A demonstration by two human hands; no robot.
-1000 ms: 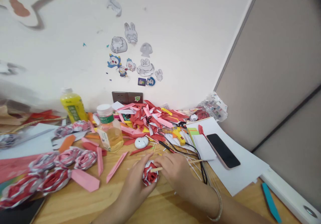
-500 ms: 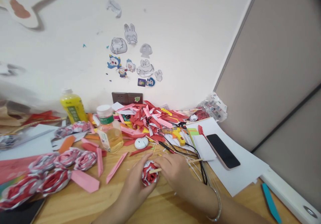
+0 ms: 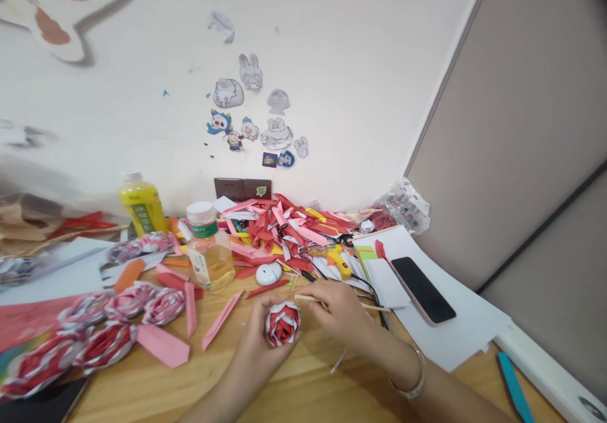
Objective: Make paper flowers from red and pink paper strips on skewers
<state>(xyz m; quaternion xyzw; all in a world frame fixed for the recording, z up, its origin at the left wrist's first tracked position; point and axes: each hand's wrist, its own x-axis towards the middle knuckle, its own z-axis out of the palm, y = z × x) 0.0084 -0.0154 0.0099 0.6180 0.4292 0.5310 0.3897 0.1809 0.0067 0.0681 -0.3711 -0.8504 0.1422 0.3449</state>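
A red and white folded-paper rose faces up from my left hand, whose fingers and thumb wrap round its sides. Just to the right, my right hand grips a thin wooden stick like a pen. One end of the stick points toward the rose, apart from it; the other sticks out behind the hand. Finished-looking roses in red and white and pink and white lie at the left. Loose folded pink strips rest between them and my left hand.
A heap of folded red and pink paper lies against the wall. Before it stand a clear bottle, a white earphone case and a yellow glue gun. A phone lies on white paper at the right; a yellow-green bottle stands left.
The stick's tip has come away from the rose's centre as my right hand drew up and to the right. The rose stays in my left hand. The whole view has shifted slightly.
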